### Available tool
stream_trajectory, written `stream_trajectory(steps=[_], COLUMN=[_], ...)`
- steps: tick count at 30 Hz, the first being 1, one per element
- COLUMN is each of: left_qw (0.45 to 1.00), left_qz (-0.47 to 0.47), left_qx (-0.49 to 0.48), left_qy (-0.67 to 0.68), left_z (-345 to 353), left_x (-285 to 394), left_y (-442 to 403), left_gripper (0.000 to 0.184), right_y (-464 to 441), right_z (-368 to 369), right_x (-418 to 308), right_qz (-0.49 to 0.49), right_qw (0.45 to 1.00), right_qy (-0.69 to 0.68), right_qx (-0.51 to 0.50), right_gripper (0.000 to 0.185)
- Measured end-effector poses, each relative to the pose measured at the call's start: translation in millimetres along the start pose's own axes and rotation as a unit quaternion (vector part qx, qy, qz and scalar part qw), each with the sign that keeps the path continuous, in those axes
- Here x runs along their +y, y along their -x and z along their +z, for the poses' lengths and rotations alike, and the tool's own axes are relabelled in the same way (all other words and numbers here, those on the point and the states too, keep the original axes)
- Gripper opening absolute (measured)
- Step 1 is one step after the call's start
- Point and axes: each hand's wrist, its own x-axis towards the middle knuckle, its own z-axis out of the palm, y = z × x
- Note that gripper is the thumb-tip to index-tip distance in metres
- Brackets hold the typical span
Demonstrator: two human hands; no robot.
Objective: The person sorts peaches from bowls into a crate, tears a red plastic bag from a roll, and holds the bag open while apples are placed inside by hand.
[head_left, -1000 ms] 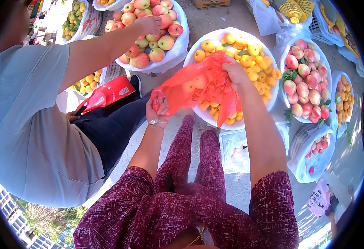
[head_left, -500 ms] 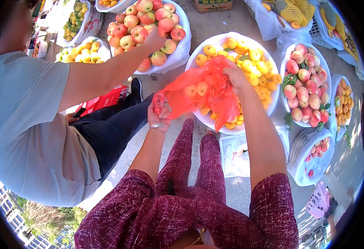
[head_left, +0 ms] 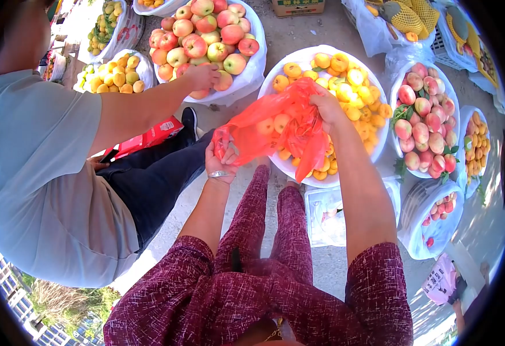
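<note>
A thin red plastic bag (head_left: 258, 130) is stretched between my two hands in front of me. My left hand (head_left: 222, 158), with a silver bracelet at the wrist, is closed on the bag's left end, its fingertips seen through the film. On the other side my right hand (head_left: 325, 106) pinches the bunched part of the bag. Below the bag lies a round basin (head_left: 268, 86) lined with white plastic, heaped with yellow-orange peaches (head_left: 353, 92). Some of these fruits show through the red film, and I cannot tell whether any are inside it.
At my left stands another person (head_left: 50, 179), whose hand (head_left: 202, 78) is on the apples (head_left: 195, 46) in a lined basin. Pink peaches (head_left: 425, 127) fill a basin at the right. Near my feet sits a clear plastic-covered crate (head_left: 324, 225). A cardboard box (head_left: 298, 7) lies at the back.
The other person's hand has drawn back from the middle of the apples to their near edge. My hands and the red bag have stayed almost still.
</note>
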Motion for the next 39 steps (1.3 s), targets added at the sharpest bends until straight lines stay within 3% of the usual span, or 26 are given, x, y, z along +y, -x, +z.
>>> stream_trajectory(steps=[14, 23, 29, 39], left_qw=[0.999, 0.994, 1.0, 0.997], left_qz=[0.013, 0.019, -0.017, -0.033], left_qx=[0.029, 0.105, 0.011, 0.066], left_qy=[-0.01, -0.017, 0.001, 0.025], left_z=[1.0, 8.2, -9.2, -9.5], left_x=[2.5, 5.6, 10.6, 11.0], left_y=[-1.8, -5.9, -11.6, -14.0], left_gripper=[0.04, 0.035, 0.031, 0.03], right_y=[-3.9, -7.5, -8.5, -12.8], right_z=[-13.5, -25.6, -28.9, -35.1], right_x=[-4.7, -9.2, -10.4, -7.6], right_qz=[-0.017, -0.015, -0.008, -0.004], right_qw=[1.0, 0.999, 0.999, 0.999], right_qy=[0.0, 0.004, -0.002, -0.015], right_qx=[0.013, 0.031, 0.047, 0.049], right_gripper=[0.053, 0.054, 0.052, 0.05])
